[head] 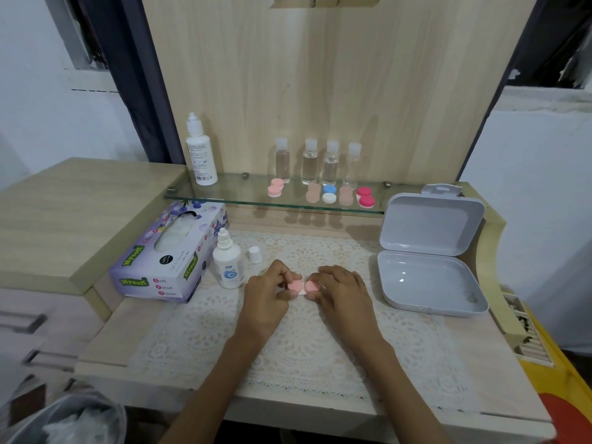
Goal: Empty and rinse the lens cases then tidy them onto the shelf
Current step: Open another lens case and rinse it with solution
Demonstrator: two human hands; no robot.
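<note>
A pink lens case (302, 286) with two round caps lies on the lace mat at the table's middle. My left hand (267, 298) pinches its left cap and my right hand (341, 290) pinches its right cap. On the glass shelf (224, 197) stand several other lens cases: a pink one (275, 187), a beige one (313, 192), a blue and white one (329, 193), another beige one (346, 195) and a red one (365, 197). A small solution bottle (228, 264) stands uncapped left of my hands, its white cap (254, 254) beside it.
A purple tissue box (166, 261) lies at the left. An open grey plastic box (429, 277) sits at the right. A tall white bottle (201, 152) and several clear bottles (320, 163) stand on the shelf. A bin (64, 421) is at bottom left.
</note>
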